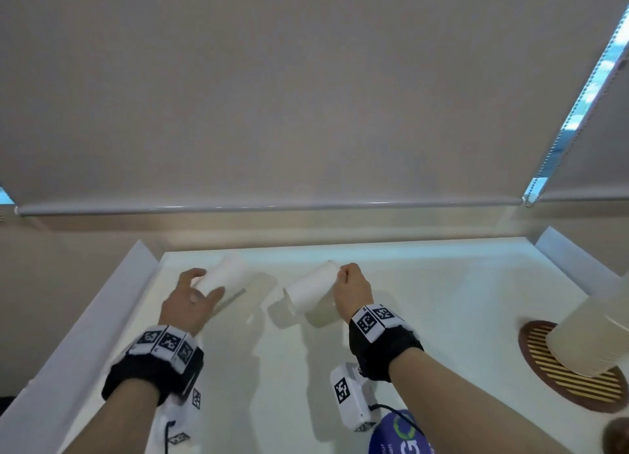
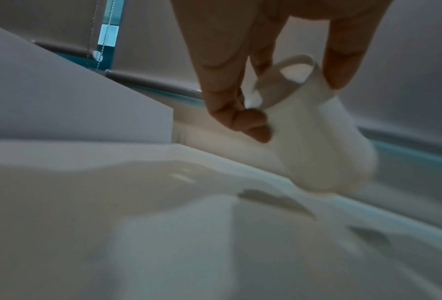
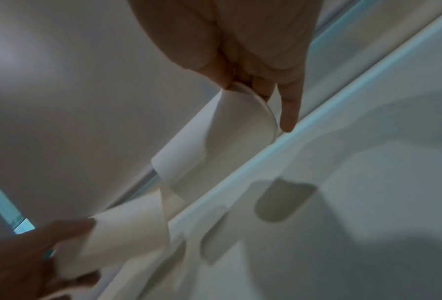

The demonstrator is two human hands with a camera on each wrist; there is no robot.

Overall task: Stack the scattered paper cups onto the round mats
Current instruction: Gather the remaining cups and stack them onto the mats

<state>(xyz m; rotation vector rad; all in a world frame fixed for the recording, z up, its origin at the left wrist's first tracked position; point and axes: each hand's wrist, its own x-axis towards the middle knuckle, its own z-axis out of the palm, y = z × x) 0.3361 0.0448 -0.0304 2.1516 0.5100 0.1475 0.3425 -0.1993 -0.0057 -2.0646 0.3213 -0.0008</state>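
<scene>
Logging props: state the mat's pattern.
Brown rim, brown and cream stripes on the mat; head view shows it best.

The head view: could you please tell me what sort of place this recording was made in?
Probably an indoor recording bench set against a window, not a home kitchen: a white table fenced by low white side boards, a drawn roller blind with its bead chain, and a striped round mat bearing a stack of paper cups.

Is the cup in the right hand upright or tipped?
Tipped: the right hand pinches the cup by its rim, base slanting down-left.
</scene>
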